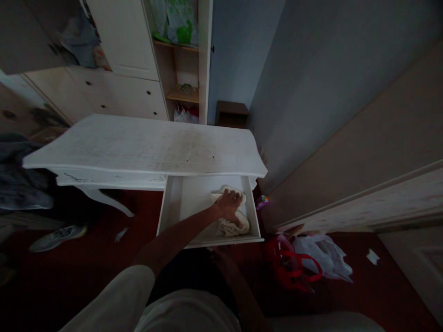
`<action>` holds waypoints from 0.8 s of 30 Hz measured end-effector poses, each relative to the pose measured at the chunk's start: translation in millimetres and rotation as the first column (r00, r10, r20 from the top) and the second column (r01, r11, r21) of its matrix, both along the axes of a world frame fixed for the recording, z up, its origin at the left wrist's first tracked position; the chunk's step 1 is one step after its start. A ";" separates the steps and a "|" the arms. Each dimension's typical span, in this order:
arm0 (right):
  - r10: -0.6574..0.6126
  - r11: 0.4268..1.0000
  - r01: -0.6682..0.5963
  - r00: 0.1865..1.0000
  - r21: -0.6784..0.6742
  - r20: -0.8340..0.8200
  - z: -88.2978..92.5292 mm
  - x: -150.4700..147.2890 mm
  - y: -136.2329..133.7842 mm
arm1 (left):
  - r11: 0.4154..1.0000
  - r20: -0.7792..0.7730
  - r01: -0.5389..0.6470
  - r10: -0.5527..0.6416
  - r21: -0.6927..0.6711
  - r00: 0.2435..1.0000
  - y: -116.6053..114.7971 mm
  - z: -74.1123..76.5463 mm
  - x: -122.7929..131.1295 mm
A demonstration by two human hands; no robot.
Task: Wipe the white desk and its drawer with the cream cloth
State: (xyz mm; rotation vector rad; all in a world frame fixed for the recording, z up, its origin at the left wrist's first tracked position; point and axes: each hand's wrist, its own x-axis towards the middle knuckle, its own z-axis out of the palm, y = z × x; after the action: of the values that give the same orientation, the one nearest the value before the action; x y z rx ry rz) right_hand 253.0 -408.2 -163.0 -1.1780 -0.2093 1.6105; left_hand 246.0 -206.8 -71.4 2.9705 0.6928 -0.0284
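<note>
A cream cloth [230, 228] is covered by the left hand [229, 205] at three o'clock inside a pulled-out white drawer [192, 198]; whether it is gripped cannot be told. At six o'clock from the cloth, the right hand [222, 258] is obscured by shadow, its grip unclear. A scuffed white desktop [145, 143] is seen at twelve o'clock, a red bag [289, 271] at four.

Room in drawer [191, 196] left of cloth [239, 228], tabletop [152, 143] over rear
</note>
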 end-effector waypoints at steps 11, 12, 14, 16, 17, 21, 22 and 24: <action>-0.009 0.998 0.010 1.000 -0.067 0.017 -1.0 3.4 -0.9 | 0.999 0.120 0.035 -0.036 0.016 0.992 -18.0 -11.7 -5.4; -0.002 0.998 0.003 1.000 -0.069 0.022 0.7 3.4 -0.7 | 0.999 0.133 0.034 -0.037 0.026 0.990 -18.2 -12.9 -8.6; 0.006 0.998 -0.004 1.000 -0.064 0.027 3.5 3.7 0.1 | 0.999 0.145 0.025 -0.031 0.045 0.989 -17.4 -13.0 -15.1; 0.012 0.998 -0.010 0.999 -0.059 0.033 4.7 4.5 0.7 | 0.999 0.143 -0.008 0.002 0.042 0.990 -14.3 -8.6 -21.6; 0.015 0.998 -0.013 0.999 -0.058 0.035 4.5 5.1 0.8 | 0.999 0.141 -0.035 0.031 0.028 0.990 -11.8 -4.5 -24.9; 0.017 0.999 -0.015 0.999 -0.051 0.045 0.1 7.2 -0.4 | 0.982 0.227 -0.163 0.182 -0.100 0.957 1.8 24.5 -40.2; 0.021 0.999 -0.019 0.999 -0.049 0.050 -1.3 7.7 -0.8 | 0.970 0.278 -0.191 0.226 -0.149 0.934 5.6 34.9 -45.0; 0.034 0.998 -0.031 0.998 -0.053 0.058 -3.5 8.6 -1.3 | 0.941 0.397 -0.232 0.317 -0.247 0.861 13.6 59.0 -55.6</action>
State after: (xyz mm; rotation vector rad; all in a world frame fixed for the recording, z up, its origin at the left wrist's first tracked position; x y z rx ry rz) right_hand 261.6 -409.4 -166.6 -1.2695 -0.2267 1.6191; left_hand 190.4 -193.2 -12.3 2.5292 0.9728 0.5374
